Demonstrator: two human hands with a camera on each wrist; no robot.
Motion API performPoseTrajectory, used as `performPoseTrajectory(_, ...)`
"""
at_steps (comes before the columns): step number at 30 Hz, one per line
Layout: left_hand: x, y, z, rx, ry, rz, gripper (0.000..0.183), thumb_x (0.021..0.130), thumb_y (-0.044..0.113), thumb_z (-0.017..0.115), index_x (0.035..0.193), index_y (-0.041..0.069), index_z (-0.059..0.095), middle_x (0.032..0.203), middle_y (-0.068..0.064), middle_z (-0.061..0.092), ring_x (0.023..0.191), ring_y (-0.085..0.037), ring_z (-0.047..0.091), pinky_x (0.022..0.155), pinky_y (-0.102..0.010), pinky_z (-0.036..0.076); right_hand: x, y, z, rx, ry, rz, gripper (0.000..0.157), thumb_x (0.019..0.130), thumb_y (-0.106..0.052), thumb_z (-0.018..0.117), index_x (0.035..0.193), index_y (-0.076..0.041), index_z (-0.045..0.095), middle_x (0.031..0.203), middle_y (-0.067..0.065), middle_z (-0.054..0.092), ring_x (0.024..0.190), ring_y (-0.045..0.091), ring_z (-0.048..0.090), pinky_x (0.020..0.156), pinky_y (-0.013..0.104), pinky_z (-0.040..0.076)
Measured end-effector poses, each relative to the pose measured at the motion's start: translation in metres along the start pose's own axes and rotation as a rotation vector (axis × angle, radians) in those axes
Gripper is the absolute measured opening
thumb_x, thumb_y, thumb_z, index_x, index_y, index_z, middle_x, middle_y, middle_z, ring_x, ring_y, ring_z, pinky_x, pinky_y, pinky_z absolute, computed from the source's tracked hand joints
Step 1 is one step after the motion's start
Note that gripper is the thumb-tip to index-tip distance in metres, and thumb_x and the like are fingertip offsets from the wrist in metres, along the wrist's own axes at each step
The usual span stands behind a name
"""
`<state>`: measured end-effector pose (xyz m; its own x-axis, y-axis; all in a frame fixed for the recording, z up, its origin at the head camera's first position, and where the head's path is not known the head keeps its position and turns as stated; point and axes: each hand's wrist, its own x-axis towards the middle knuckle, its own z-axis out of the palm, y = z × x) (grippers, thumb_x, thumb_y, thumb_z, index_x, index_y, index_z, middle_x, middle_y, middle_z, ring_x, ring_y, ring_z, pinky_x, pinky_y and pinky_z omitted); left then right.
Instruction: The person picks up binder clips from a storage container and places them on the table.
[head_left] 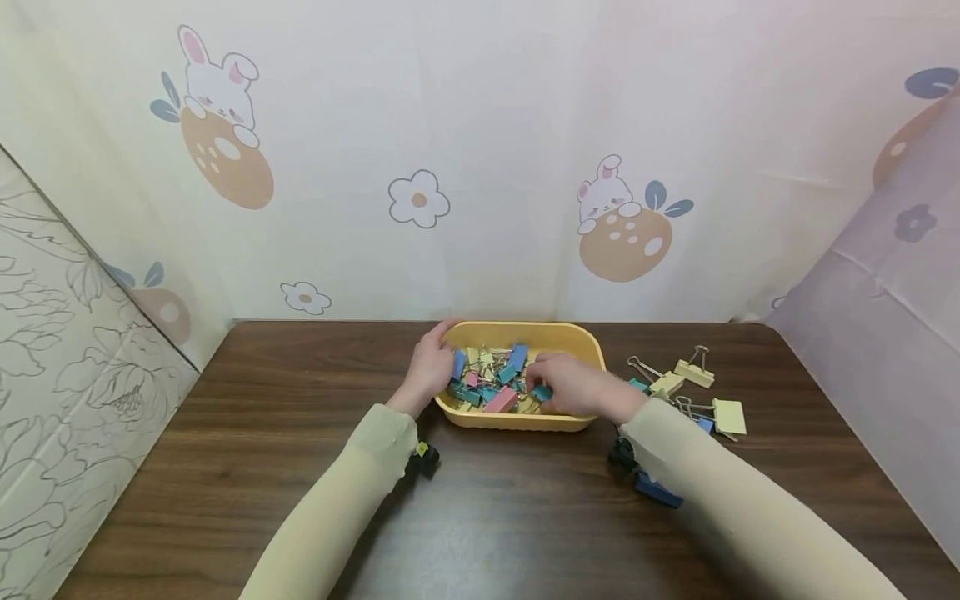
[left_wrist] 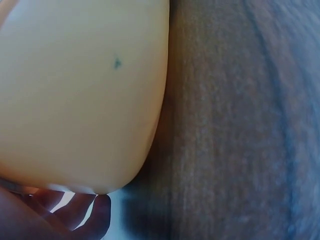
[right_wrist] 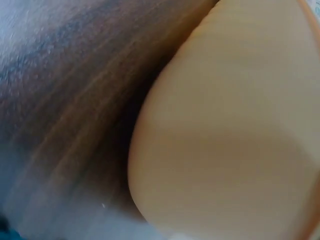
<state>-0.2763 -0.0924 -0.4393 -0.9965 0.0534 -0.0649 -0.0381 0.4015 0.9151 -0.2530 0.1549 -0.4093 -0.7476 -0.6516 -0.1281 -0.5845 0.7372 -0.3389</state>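
A yellow plastic basket (head_left: 517, 422) holds a heap of binder clips in blue, teal, pink and pale yellow. My left hand (head_left: 431, 365) grips the basket's left end; in the left wrist view its fingers (left_wrist: 95, 217) curl against the outer wall. My right hand (head_left: 573, 385) reaches over the right rim, its fingers bent down among the clips. A teal binder clip (head_left: 542, 392) shows between its fingers and thumb; I cannot tell whether they pinch it. A pink binder clip (head_left: 501, 401) lies near the front wall, a blue one (head_left: 518, 357) farther back.
Right of the basket, several loose binder clips lie on the dark wooden table (head_left: 300, 467), among them pale yellow ones (head_left: 694, 372), partly hidden by my right sleeve (head_left: 720, 475). A dark blue clip (head_left: 658, 490) lies nearer me. A patterned curtain (head_left: 495, 267) hangs behind the table.
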Motion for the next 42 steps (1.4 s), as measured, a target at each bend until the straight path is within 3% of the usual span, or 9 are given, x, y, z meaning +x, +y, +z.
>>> performPoseTrajectory(5, 0.0, 0.0, 0.0, -0.008, 0.001, -0.007, 0.047, 0.103, 0.006, 0.036, 0.145, 0.021, 0.05, 0.143, -0.005, 0.053, 0.128, -0.024, 0.05, 0.108, -0.05, 0.038, -0.011, -0.001, -0.009, 0.019, 0.061, -0.014, 0.021, 0.077, -0.002, 0.077, 0.094, -0.012, 0.067, 0.09, -0.002, 0.055, 0.079, 0.017, 0.05, 0.07, 0.032, 0.045)
performPoseTrajectory(10, 0.001, -0.001, 0.001, -0.014, 0.0, 0.0, 0.047, 0.103, 0.005, 0.036, 0.146, 0.02, 0.05, 0.142, -0.005, 0.054, 0.128, -0.024, 0.051, 0.107, -0.049, 0.039, -0.031, 0.004, -0.022, 0.052, 0.188, -0.006, 0.022, 0.08, -0.004, 0.078, 0.1, -0.01, 0.069, 0.096, -0.002, 0.06, 0.085, 0.018, 0.058, 0.073, 0.034, 0.051)
performPoseTrajectory(17, 0.001, -0.001, 0.001, -0.018, 0.001, 0.006, 0.047, 0.103, 0.005, 0.036, 0.147, 0.018, 0.048, 0.143, -0.006, 0.053, 0.13, -0.025, 0.05, 0.108, -0.048, 0.038, -0.071, 0.026, -0.038, 0.021, 0.391, 0.052, 0.031, 0.08, -0.005, 0.081, 0.108, -0.01, 0.069, 0.106, 0.004, 0.063, 0.087, 0.02, 0.06, 0.073, 0.04, 0.054)
performPoseTrajectory(21, 0.002, -0.002, 0.001, -0.019, -0.001, 0.005, 0.048, 0.103, 0.006, 0.036, 0.147, 0.018, 0.048, 0.145, -0.005, 0.052, 0.131, -0.024, 0.049, 0.108, -0.048, 0.038, -0.096, 0.042, -0.035, 0.01, 0.44, 0.116, 0.031, 0.082, -0.004, 0.079, 0.111, -0.008, 0.068, 0.111, 0.007, 0.063, 0.091, 0.024, 0.06, 0.075, 0.044, 0.055)
performPoseTrajectory(28, 0.002, -0.003, 0.001, -0.018, -0.003, 0.016, 0.047, 0.103, 0.006, 0.036, 0.147, 0.016, 0.048, 0.144, -0.005, 0.053, 0.13, -0.024, 0.049, 0.108, -0.047, 0.038, -0.128, 0.068, -0.017, 0.009, 0.382, 0.195, 0.032, 0.083, -0.001, 0.076, 0.113, -0.006, 0.068, 0.116, 0.014, 0.061, 0.099, 0.032, 0.061, 0.076, 0.051, 0.055)
performPoseTrajectory(35, 0.002, -0.004, 0.001, -0.023, 0.003, 0.024, 0.048, 0.103, 0.005, 0.036, 0.148, 0.016, 0.048, 0.143, -0.006, 0.053, 0.13, -0.024, 0.05, 0.108, -0.047, 0.038, -0.144, 0.078, -0.005, -0.031, 0.301, 0.152, 0.03, 0.078, -0.002, 0.08, 0.106, -0.008, 0.07, 0.107, 0.008, 0.063, 0.093, 0.026, 0.06, 0.075, 0.047, 0.054)
performPoseTrajectory(39, 0.003, -0.004, 0.001, -0.026, -0.006, 0.026, 0.048, 0.103, 0.005, 0.035, 0.148, 0.014, 0.047, 0.143, -0.007, 0.054, 0.13, -0.025, 0.05, 0.108, -0.047, 0.038, -0.153, 0.078, -0.005, -0.063, 0.289, 0.168, 0.033, 0.074, -0.006, 0.085, 0.104, -0.01, 0.07, 0.104, 0.006, 0.063, 0.089, 0.024, 0.059, 0.075, 0.047, 0.055)
performPoseTrajectory(42, 0.003, -0.003, 0.001, -0.025, -0.003, 0.021, 0.047, 0.103, 0.005, 0.036, 0.148, 0.014, 0.047, 0.142, -0.007, 0.054, 0.129, -0.025, 0.05, 0.108, -0.047, 0.039, -0.16, 0.08, -0.006, -0.07, 0.287, 0.19, 0.034, 0.073, -0.009, 0.087, 0.103, -0.011, 0.07, 0.103, 0.005, 0.062, 0.082, 0.019, 0.056, 0.069, 0.041, 0.054)
